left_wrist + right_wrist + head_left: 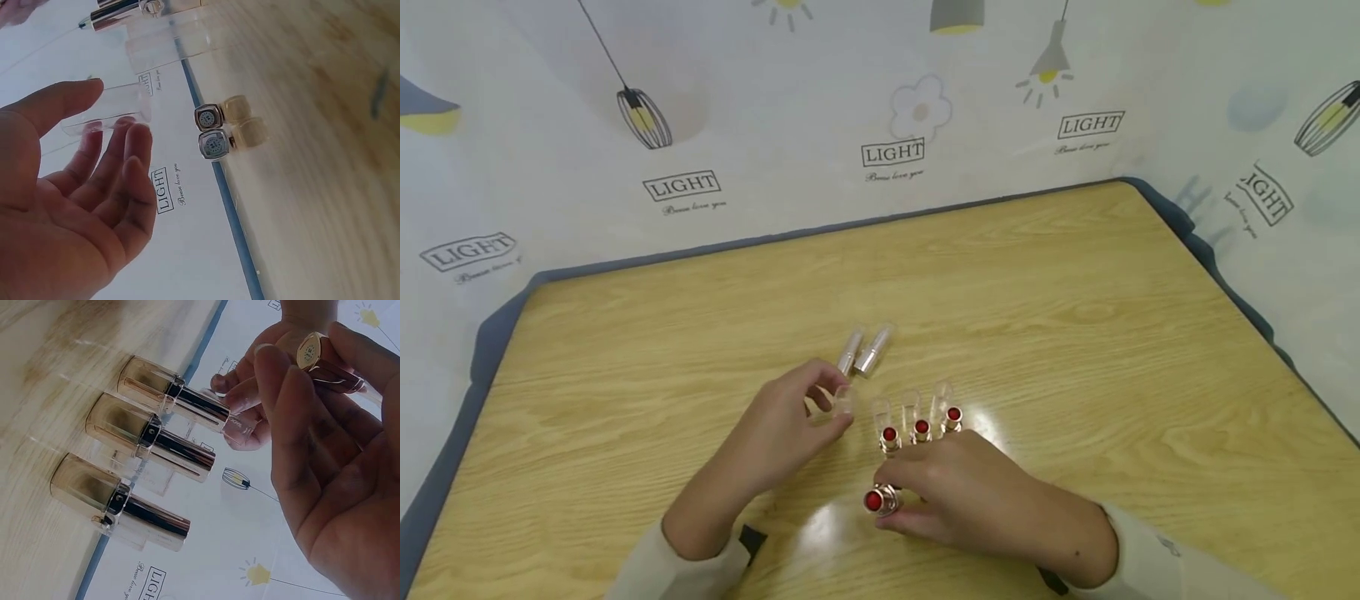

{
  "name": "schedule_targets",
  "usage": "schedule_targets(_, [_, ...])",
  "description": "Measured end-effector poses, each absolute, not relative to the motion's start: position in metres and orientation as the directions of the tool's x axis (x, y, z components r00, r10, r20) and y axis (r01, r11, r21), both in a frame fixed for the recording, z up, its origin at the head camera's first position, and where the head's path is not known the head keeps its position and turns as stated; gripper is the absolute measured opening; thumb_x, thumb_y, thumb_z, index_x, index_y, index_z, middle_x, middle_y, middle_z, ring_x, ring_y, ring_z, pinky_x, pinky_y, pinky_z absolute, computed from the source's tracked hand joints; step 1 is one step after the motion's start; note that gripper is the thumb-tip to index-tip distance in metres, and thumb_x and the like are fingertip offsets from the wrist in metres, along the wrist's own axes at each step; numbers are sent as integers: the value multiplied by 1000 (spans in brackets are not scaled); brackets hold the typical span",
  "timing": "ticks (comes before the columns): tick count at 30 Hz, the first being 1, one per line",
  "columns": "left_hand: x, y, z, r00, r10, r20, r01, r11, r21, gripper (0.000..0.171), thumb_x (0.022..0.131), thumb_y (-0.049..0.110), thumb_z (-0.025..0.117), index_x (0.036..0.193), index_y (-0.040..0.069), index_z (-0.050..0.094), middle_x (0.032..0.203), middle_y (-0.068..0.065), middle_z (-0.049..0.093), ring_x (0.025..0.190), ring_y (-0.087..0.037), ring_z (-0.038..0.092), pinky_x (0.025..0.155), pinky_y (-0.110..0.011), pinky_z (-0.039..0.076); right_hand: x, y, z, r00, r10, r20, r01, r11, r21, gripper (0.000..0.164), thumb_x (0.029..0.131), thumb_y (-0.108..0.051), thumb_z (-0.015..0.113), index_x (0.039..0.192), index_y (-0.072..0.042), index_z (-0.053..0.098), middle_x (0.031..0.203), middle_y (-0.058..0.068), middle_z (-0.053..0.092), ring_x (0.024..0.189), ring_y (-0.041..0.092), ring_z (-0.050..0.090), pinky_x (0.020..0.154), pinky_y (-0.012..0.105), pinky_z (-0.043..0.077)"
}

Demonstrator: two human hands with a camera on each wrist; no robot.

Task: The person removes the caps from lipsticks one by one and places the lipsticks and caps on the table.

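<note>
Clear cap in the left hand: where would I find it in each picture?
Head: the clear cap is below the middle, slightly left.
Left wrist: upper left.
Right wrist: right of centre, slightly above the middle.
Shared landmark: the left hand, which holds it in all three.

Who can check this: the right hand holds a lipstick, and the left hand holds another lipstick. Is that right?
No: the right hand holds a lipstick, but the left hand holds a clear cap, as the left wrist view shows.
</note>
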State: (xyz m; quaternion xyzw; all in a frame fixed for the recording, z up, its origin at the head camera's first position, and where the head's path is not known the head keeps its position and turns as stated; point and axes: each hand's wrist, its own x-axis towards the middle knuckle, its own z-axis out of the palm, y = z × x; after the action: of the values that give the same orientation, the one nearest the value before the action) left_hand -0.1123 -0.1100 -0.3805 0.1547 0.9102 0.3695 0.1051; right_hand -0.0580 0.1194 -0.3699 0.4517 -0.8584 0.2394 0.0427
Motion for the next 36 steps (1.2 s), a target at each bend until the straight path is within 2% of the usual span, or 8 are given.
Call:
schedule_targets(3, [-115,-108,-382,-927,353,-129,165,692,703,29,86,17,79,110,15,62,106,1,70,95,-13,68,81,-31,57,-57,119,-370,-594,-752,286,-792,485,-372,13,86,-37,78,90,-27,70,83,-20,67,66,-8,54,59,9,41])
schedule_targets(9, [-119,-104,-386,-916,359,-180,150,722,676,26,85,15,80,104,14,62,100,2,71,93,-13,72,78,-27,59,-56,120,-371,-605,-747,277,-787,505,-356,16,86,-39,77,91,-26,70,85,-18,68,69,-7,57,60,10,43])
schedule_targets(13, [-118,-102,-390,-915,374,-153,197,744,638,25,84,15,81,100,14,62,99,1,73,92,-13,73,78,-27,59,-56,119,-372,-604,-749,274,-787,504,-357,15,86,-39,78,91,-26,71,86,-18,68,70,-6,57,61,10,43])
schedule_targets(17, [-116,-102,-393,-922,382,-61,293,792,535,26,80,21,84,96,15,64,92,2,75,86,-12,73,75,-27,59,-55,118,-372,-602,-750,274,-789,503,-353,15,85,-39,78,91,-27,70,86,-18,68,69,-6,57,60,11,42])
schedule_targets(22, [-114,-101,-395,-919,393,-24,352,848,397,29,78,31,86,93,20,64,80,10,71,72,-7,64,91,-41,48,-55,118,-373,-596,-750,287,-796,504,-336,16,85,-39,78,90,-27,70,84,-18,67,67,-6,56,59,11,40])
schedule_targets(24, [-114,-100,-395,-919,392,-46,349,861,369,29,78,34,85,94,21,64,76,13,68,66,-6,57,94,-46,42,-55,118,-373,-594,-751,288,-797,501,-337,16,85,-39,78,90,-27,69,84,-18,67,66,-6,55,58,11,40])
schedule_targets(27, [-114,-98,-396,-919,390,-62,346,870,351,31,78,36,85,94,21,63,71,15,63,63,-7,52,94,-48,40,-55,117,-373,-594,-752,287,-797,500,-339,16,85,-39,78,90,-27,70,84,-18,67,67,-6,54,58,11,40])
schedule_targets(36, [-113,-98,-400,-922,383,-63,341,877,340,28,80,34,84,99,21,67,80,11,73,73,-6,65,90,-45,40,-55,115,-374,-584,-760,284,-803,490,-340,15,86,-39,77,92,-27,70,85,-18,68,70,-6,57,60,12,43])
